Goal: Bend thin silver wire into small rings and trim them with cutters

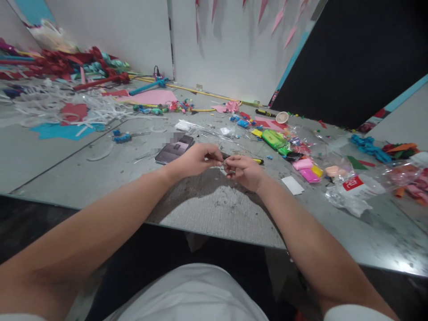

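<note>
My left hand (202,157) and my right hand (242,168) meet above the middle of the grey table (207,205). Thumb and fingers are pinched together on both, fingertips close to each other. A tiny item sits between them, too small to name. Behind the hands lies a dark utility knife or marker with a yellow end (258,161), partly covered by my right hand. A phone (175,149) rests on the table just beyond my left wrist.
Colourful clay packets (274,139) and a crumpled plastic bottle (359,185) lie to the right, near a white paper square (293,185). White paper strips (50,104), red crepe pieces (63,64) and blue paper (63,131) cover the left. A wall (227,53) stands behind.
</note>
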{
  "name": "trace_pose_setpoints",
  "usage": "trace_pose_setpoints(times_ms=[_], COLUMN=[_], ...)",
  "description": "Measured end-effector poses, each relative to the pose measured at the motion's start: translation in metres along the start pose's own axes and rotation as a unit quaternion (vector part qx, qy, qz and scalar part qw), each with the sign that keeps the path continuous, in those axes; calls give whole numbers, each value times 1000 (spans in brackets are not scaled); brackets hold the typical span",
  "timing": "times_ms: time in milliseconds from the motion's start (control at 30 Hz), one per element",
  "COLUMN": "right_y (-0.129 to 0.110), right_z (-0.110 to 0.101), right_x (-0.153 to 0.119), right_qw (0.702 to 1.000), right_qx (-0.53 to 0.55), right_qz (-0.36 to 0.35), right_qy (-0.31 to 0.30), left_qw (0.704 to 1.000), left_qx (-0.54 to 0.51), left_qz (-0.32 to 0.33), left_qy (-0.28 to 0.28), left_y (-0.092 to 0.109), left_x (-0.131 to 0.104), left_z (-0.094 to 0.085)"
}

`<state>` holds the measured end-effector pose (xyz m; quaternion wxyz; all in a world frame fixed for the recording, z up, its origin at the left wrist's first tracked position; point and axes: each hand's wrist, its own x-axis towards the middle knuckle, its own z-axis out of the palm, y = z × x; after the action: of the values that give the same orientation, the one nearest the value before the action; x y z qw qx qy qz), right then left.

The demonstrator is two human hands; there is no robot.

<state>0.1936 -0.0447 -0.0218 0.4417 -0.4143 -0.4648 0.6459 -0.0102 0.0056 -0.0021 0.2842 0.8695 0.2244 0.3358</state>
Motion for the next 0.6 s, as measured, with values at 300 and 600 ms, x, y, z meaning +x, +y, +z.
trace_pose_setpoints(times_ms=[300,600], right_y=[-1,-2], right_z=[-2,1], right_x=[-5,4], right_qw=[997,999], right_qx=[10,21], right_qz=[45,-7], right_qy=[-68,-40], left_qw=[998,997], left_qx=[-2,18], left_qz=[60,71], left_qy=[-23,17], left_y=[4,-2], left_x=[-2,1], left_z=[0,0])
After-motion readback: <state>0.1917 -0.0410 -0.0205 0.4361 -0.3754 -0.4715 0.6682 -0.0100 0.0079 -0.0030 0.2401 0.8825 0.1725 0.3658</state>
